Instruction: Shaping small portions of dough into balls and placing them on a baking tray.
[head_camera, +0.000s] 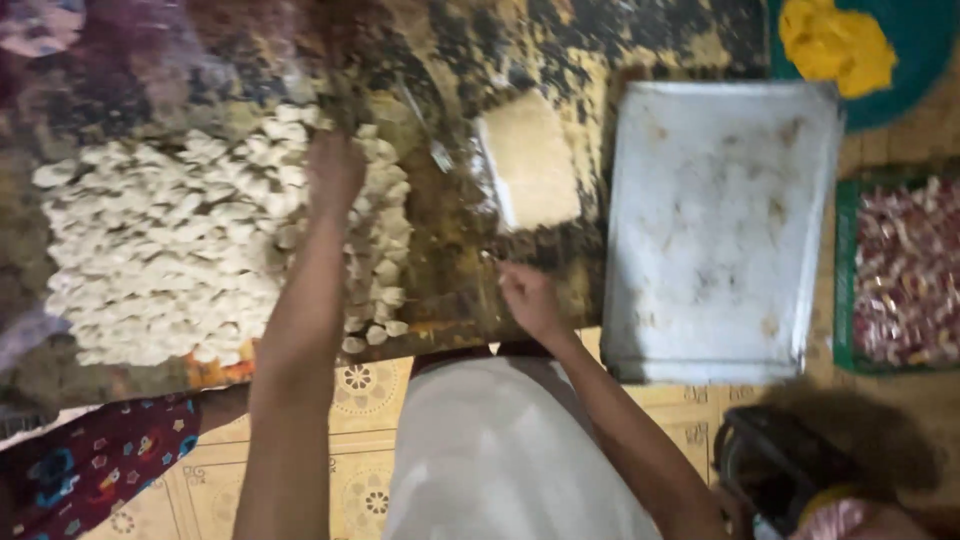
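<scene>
White dough pieces (170, 240): a broad heap on the left of the mottled dark counter (450, 200), individual shapes blurred and hard to separate. Left hand (335, 170): lying on the heap's right part, seen from the back, fingers blurred; open or closed cannot be told. Right hand (528, 298): near the counter's near edge, fingers curled in toward a small object at the fingertips, too small and blurred to identify; whether it is gripped cannot be told. Pale block (530, 160): beyond the right hand, wrapped in clear film, contents unclear. Metal tray (720, 230): right of the block, floured, nothing in it but smears. Teal bowl (920, 60): far right corner, cut off by the frame, holding a yellow lump (838, 42). Green basket (845, 270): right edge, cut off, filled with red and white wrapped pieces (905, 270). Dark container (780, 460): near right on the floor, blurred, partly out of frame.
</scene>
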